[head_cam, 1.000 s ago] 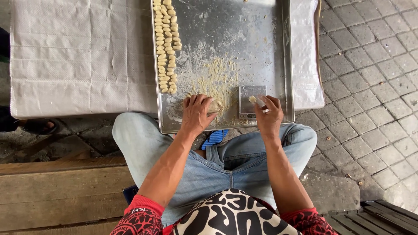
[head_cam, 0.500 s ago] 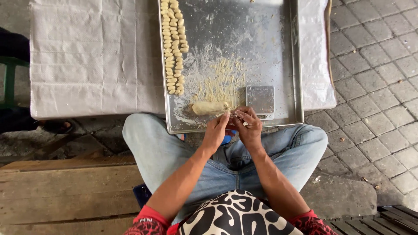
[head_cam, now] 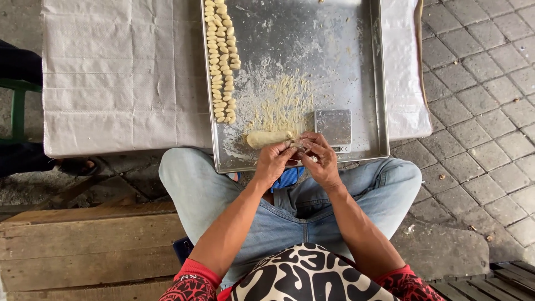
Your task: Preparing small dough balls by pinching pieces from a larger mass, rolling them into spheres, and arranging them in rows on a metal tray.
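My left hand (head_cam: 274, 163) and my right hand (head_cam: 319, 158) meet at the near edge of a metal tray (head_cam: 356, 56), fingers pinched together on a small piece of dough between them. Just left of the fingertips a pale dough log (head_cam: 267, 138) lies on the tray. Behind my right hand rests a square metal scraper (head_cam: 333, 126). Rows of small shaped dough pieces (head_cam: 220, 61) run along the tray's left side. Flour and crumbs (head_cam: 284, 103) are scattered mid-tray.
The tray lies on a low surface covered with white woven cloth (head_cam: 111, 72). My legs in blue jeans (head_cam: 384, 189) are folded under the tray's near edge. A wooden bench (head_cam: 83, 245) is at lower left, paving stones (head_cam: 479, 111) to the right.
Both hands came off the tray surface and drew together at its near edge, now pinching a bit of dough. The dough log lies uncovered on the tray.
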